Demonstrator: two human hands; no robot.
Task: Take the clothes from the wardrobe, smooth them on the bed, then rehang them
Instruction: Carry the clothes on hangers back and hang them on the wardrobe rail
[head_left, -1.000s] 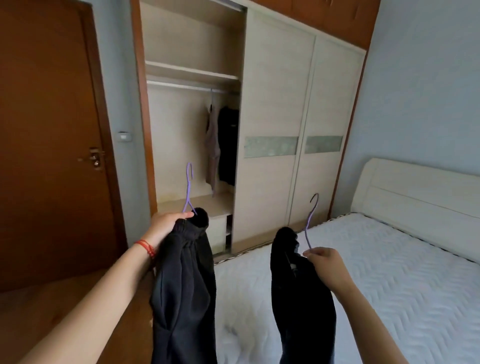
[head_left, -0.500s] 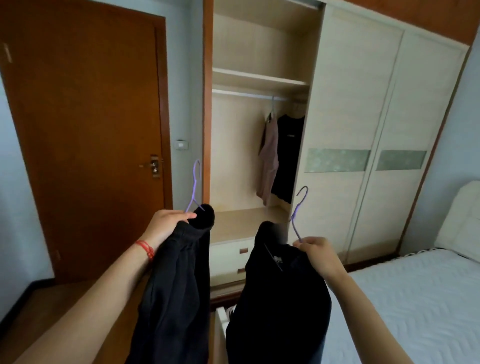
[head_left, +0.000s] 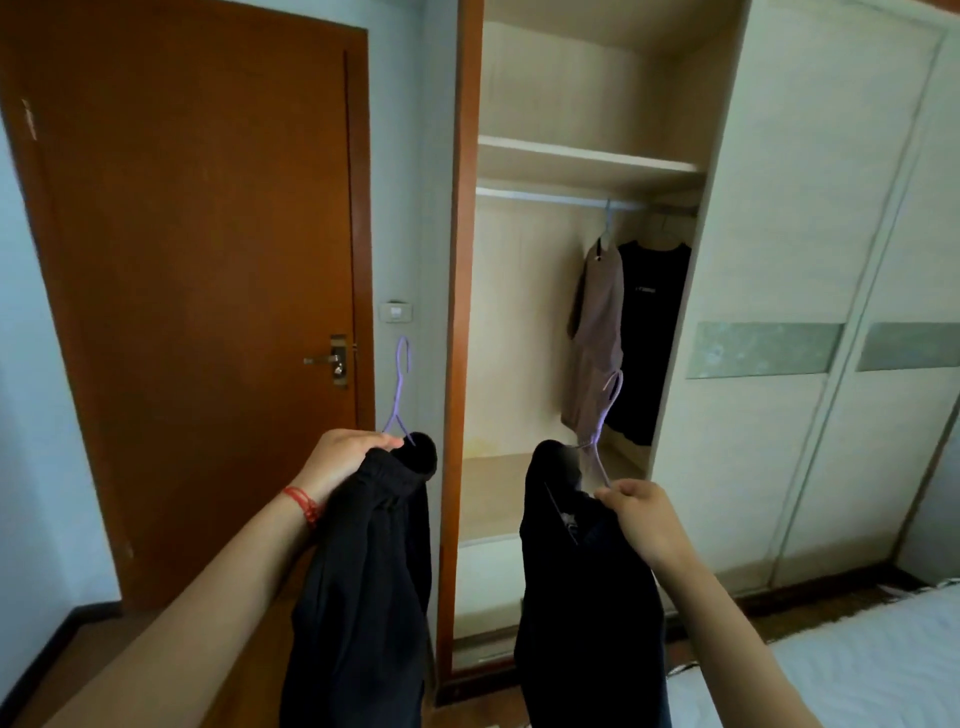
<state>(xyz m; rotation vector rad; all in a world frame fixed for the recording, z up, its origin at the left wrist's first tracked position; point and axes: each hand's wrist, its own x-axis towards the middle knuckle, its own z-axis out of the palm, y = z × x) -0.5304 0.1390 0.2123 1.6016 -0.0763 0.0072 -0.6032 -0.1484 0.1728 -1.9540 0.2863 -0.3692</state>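
- Both black garments run off the bottom edge, so their full shape and length cannot be told; what kind of clothing each is stays unclear.
- The hanger shoulders are buried in the cloth; only the purple hooks and necks show.
- The left hand (head_left: 343, 460) is clenched around the top of the left black garment (head_left: 363, 587), at the base of the left purple hanger (head_left: 399, 389), whose hook stands upright before the strip of wall beside the brown door (head_left: 197, 291).
- The right hand (head_left: 641, 514) pinches the neck of the right purple hanger (head_left: 605, 426), and the right black garment (head_left: 587, 597) hangs from it just left of the wrist.
- A red cord bracelet (head_left: 302, 503) circles the left wrist.
- The wardrobe (head_left: 810, 208) has its left bay open; the sliding panels cover the rest, so what lies behind them is hidden.
- Inside the open bay, a rail (head_left: 540, 196) under a shelf carries two pieces at its right end: a mauve garment (head_left: 597, 332) and a black top (head_left: 652, 332), partly tucked behind the panel edge.
- The upper shelf's contents cannot be seen from this angle.
- A corner of the white bed (head_left: 841, 670) shows at lower right, cut off by the frame.
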